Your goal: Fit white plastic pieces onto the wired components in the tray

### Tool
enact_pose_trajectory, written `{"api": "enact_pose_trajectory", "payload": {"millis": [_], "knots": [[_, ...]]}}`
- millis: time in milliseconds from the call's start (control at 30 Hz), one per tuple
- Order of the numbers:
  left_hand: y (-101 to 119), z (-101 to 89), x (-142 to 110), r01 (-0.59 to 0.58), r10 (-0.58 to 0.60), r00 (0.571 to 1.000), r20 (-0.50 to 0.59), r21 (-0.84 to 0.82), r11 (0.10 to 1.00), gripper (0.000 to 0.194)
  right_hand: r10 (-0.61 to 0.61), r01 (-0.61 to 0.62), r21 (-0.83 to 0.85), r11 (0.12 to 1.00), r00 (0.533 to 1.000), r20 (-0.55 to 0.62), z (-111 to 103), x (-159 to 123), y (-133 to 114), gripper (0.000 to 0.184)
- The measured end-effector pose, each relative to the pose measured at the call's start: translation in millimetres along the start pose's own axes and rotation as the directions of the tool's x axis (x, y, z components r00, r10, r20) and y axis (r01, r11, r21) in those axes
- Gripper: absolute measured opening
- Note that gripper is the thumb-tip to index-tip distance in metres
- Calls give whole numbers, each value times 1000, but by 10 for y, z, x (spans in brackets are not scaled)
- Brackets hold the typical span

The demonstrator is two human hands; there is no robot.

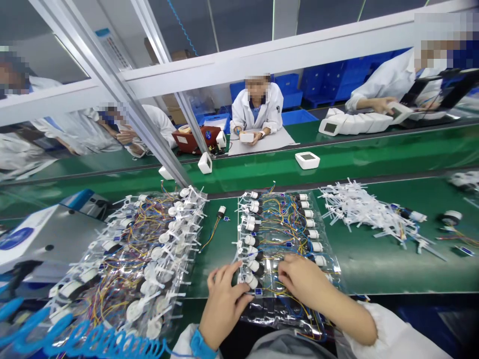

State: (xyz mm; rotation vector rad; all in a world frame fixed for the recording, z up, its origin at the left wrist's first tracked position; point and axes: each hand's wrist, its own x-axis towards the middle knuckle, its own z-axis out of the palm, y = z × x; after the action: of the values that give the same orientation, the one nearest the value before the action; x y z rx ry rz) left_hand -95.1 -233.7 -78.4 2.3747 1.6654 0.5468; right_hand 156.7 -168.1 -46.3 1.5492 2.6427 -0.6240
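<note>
My left hand [224, 306] curls on a light white fitting [251, 280], pinch unclear, my right hand [304, 281] spread over fragile wires [277, 239]; grip fittings by the body.

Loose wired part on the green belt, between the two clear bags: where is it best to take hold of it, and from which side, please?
Probably pinch the small white-and-black body across its sides, coming from above on its right. It looks like the firmest part, and this way stays clear of the thin yellow wires trailing down-left from it. The left hand is the closer one.
</note>
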Motion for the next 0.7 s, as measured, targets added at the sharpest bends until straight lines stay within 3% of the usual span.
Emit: {"api": "enact_pose_trajectory", "payload": {"millis": [133,233,300,400,533,700], "knots": [[-32,13,-55,-32,32,999,-13,17,999,10,21,-20,38,999,1000,-21,11,-29,19,15],[-109,21,-73,-37,32,998,-58,-70,997,15,35,-33,73,997,999,-25,21,-42,30,13],[-209,27,-31,35,-59,987,-148,-161,986,21,41,-38,95,995,999,-30,26,-50,32,13],[-401,43,153,271,-319,914,-252,-209,940,30,43,-39,123,992,999,-31,40,-60,21,12],[-599,54,509,542,-537,836,-110,22,840,35,24,-20,175,984,999,-21,41,-85,-6,10],[-650,11,708,599,-603,797,11,107,793,21,-39,50,273,961,998,-44,-122,-231,-31,9]]}}
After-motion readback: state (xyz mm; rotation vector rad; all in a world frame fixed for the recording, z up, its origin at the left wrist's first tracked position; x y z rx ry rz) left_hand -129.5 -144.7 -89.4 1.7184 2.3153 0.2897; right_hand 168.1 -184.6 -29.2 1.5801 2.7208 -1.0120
